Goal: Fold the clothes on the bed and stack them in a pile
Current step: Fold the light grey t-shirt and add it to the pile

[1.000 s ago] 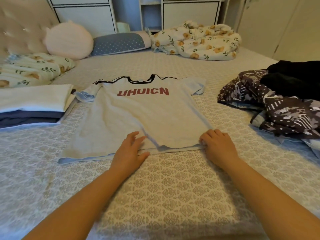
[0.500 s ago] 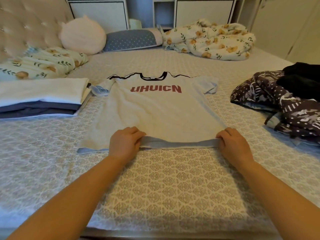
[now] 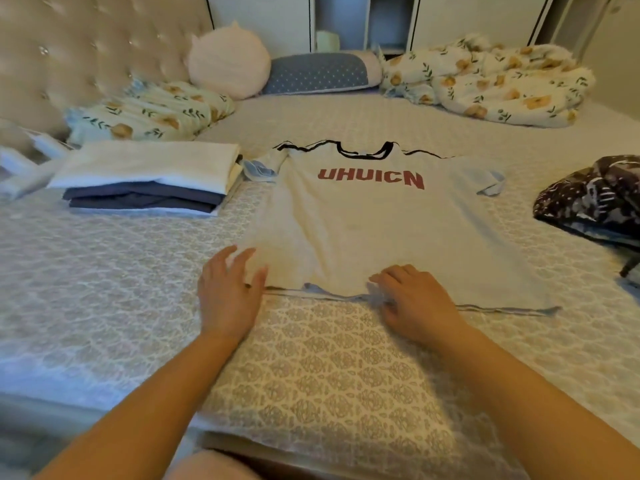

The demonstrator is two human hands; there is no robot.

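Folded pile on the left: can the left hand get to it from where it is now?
Probably yes. The left hand lies open at the T-shirt's near-left hem corner, and only bare bedspread shows between it and the folded pile. Whether the arm stretches that far, the view cannot settle.

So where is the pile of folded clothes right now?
In the head view the pile of folded clothes lies on the bed's left side, beside the spread T-shirt's left sleeve.
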